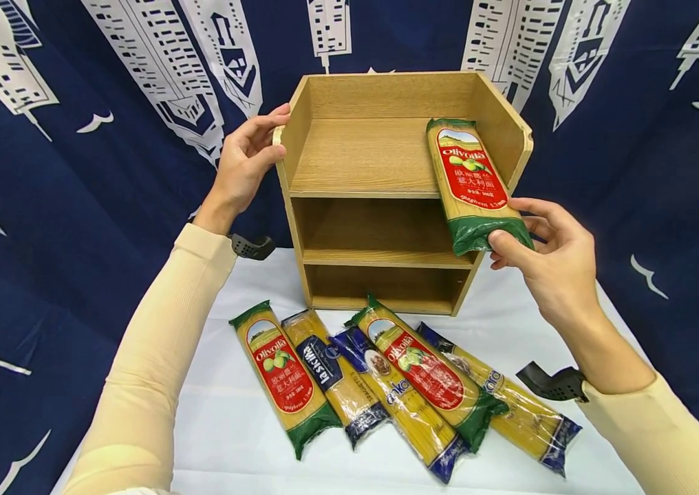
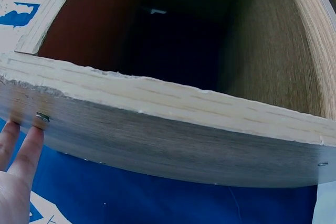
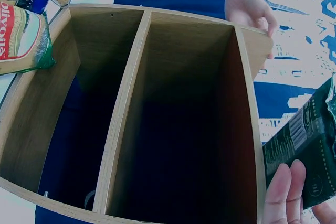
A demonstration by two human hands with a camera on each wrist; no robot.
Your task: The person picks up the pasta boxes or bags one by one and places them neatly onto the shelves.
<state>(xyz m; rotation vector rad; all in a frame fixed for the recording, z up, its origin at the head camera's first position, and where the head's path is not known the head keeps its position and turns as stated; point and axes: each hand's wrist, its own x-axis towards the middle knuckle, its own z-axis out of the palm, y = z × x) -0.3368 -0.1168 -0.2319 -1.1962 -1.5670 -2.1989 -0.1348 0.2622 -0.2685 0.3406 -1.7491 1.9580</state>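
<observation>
A small wooden shelf unit (image 1: 364,230) stands on the table. My left hand (image 1: 244,161) holds its left side panel near the upper front edge; two fingertips (image 2: 30,142) touch the outer face in the left wrist view. My right hand (image 1: 550,254) grips the green lower end of a spaghetti pack (image 1: 470,172) with a red label, thumb on top and fingers beneath. The pack lies over the right part of the top tier, its near end jutting out past the front edge. In the right wrist view, the pack's dark green underside (image 3: 296,142) shows above the fingers.
In front of the unit lie several pasta packs: a red-labelled one (image 1: 284,378), a dark-blue-labelled one (image 1: 331,375), a blue-ended one (image 1: 408,405), another red-labelled one (image 1: 430,371) on top, and one at right (image 1: 510,405). A patterned navy cloth (image 1: 139,172) hangs behind.
</observation>
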